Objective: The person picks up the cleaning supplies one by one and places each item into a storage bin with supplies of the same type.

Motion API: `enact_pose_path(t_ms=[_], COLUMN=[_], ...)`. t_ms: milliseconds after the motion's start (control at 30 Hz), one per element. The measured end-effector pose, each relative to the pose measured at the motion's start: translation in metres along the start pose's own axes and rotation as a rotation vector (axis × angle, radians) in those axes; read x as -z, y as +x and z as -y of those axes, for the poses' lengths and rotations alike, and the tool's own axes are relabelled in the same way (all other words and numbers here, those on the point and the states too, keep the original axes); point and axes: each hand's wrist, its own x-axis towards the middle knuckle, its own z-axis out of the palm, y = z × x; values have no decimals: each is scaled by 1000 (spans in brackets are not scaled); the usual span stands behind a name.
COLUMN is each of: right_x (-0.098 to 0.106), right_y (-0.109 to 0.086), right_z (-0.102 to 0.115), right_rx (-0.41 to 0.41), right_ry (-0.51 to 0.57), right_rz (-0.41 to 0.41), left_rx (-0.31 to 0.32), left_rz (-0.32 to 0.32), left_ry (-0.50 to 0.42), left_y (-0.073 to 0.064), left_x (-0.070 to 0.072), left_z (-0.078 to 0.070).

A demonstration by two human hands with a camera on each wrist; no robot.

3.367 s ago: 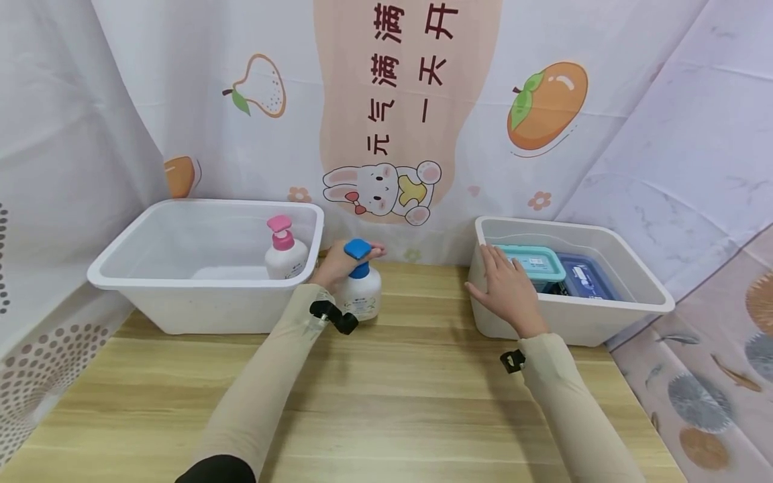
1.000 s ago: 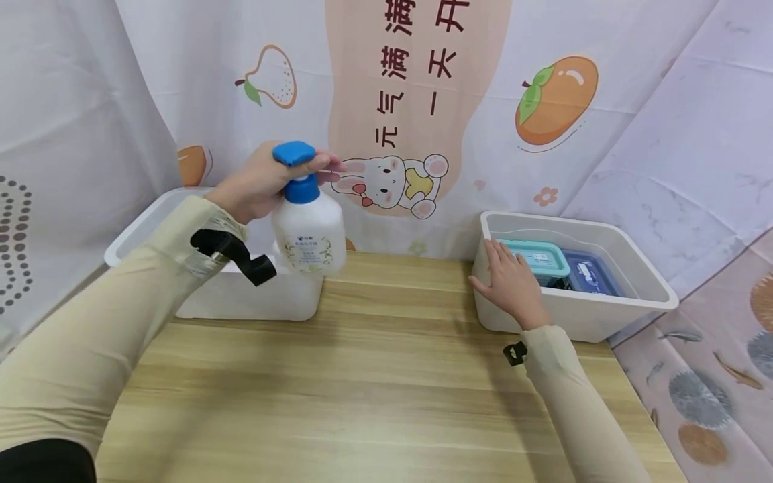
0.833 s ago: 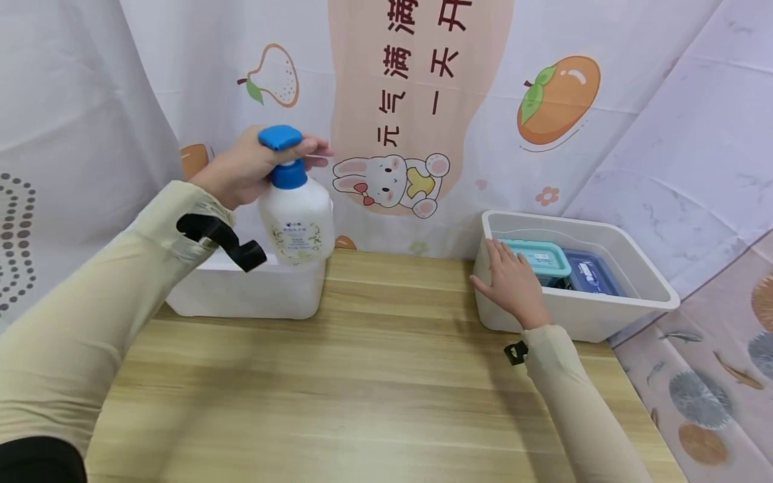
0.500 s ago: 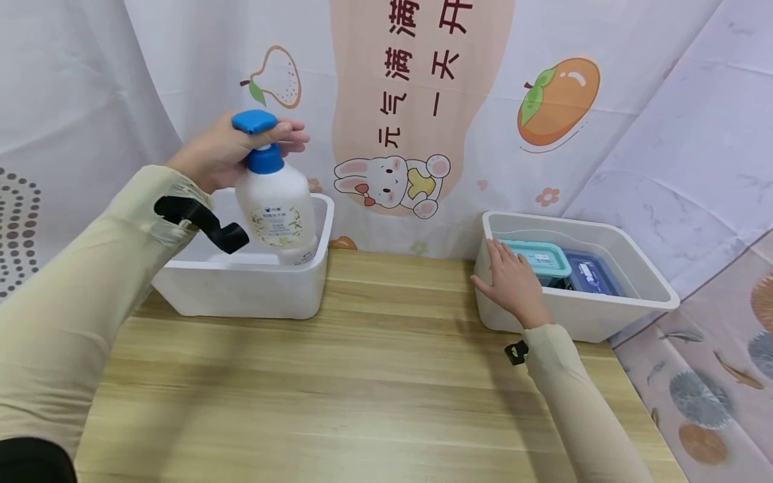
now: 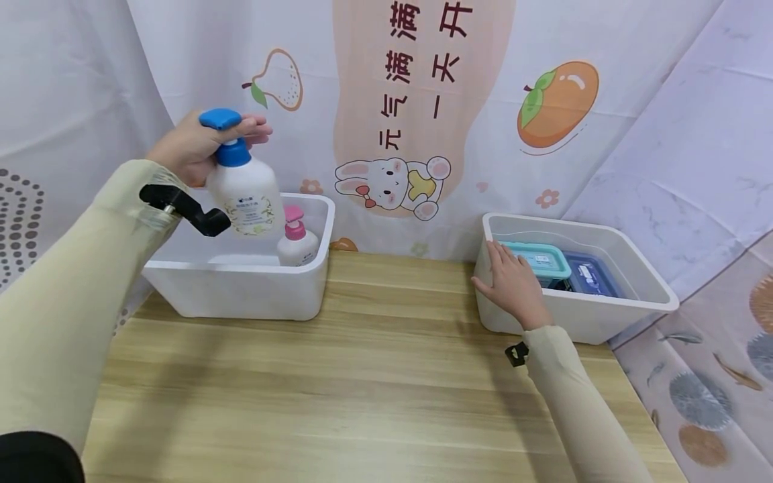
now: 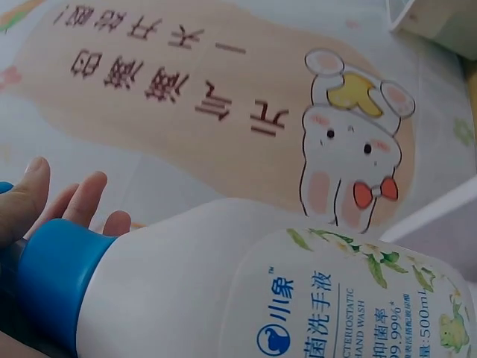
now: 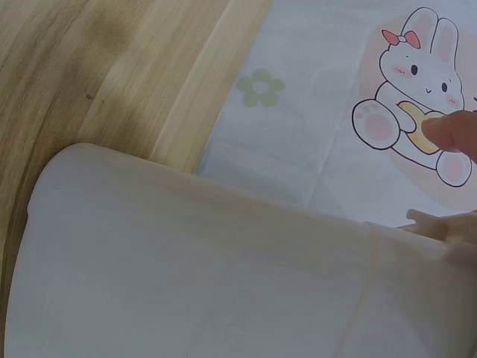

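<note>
My left hand (image 5: 188, 149) grips a white hand wash bottle (image 5: 246, 196) round its neck, just under the blue pump head (image 5: 221, 119). The bottle hangs slightly tilted above the left white bin (image 5: 241, 292). Its printed label (image 6: 343, 313) faces up in the left wrist view. Inside that bin, at its right end, stands a smaller-looking white pump bottle (image 5: 297, 249) with a pink pump. My right hand (image 5: 513, 285) rests with straight fingers on the near left rim of the right white bin (image 5: 594, 318).
In the right bin lie a teal-lidded box (image 5: 537, 260) and a dark blue-lidded box (image 5: 588, 274). Both bins stand at the back of the wooden table (image 5: 362, 376), against a printed cloth (image 5: 471, 147). A wide stretch of tabletop separates them.
My left hand has lifted the blue-pump hand wash bottle off the table beside the left bin and carried it left, over that bin. The right hand has stayed on its rim.
</note>
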Motion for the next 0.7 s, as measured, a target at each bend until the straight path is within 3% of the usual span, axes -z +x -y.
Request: enact_pose_path(t_ms=[333, 700], right_x=[-3, -1], right_y=[1, 0], right_z=[-6, -2], right_rx=[-4, -12], right_ry=[-11, -3], right_rz=[-11, -18], left_rx=[31, -14], left_rz=[-43, -30], left_ry=[201, 292], left_y=[26, 49], left_x=[26, 39], left_z=[15, 44])
